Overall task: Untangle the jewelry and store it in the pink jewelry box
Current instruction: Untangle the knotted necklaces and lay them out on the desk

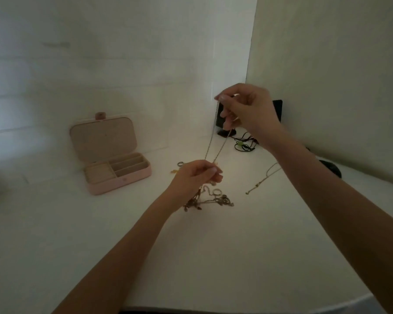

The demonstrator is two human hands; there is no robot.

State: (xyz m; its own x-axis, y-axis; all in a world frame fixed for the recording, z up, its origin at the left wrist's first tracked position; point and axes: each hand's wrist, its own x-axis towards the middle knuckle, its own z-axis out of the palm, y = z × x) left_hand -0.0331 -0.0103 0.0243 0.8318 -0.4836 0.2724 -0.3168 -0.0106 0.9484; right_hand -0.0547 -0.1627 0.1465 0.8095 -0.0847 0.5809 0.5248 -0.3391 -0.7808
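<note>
You have a thin gold chain [213, 143] stretched in two strands, running down to a tangled heap of jewelry [210, 199] on the white table. Your pink jewelry box [120, 175] sits to the far left, lid upright and open, with beige compartments showing. Another chain [262, 177] lies loose to the right.

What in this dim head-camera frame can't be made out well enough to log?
- Tangled jewelry: head view, too dark and small to count pieces; left hand covers part.
- Chain: clasp hidden in right hand.
- Pink jewelry box: compartment contents indistinct.
- Dark object behind the right hand: mostly hidden.
</note>
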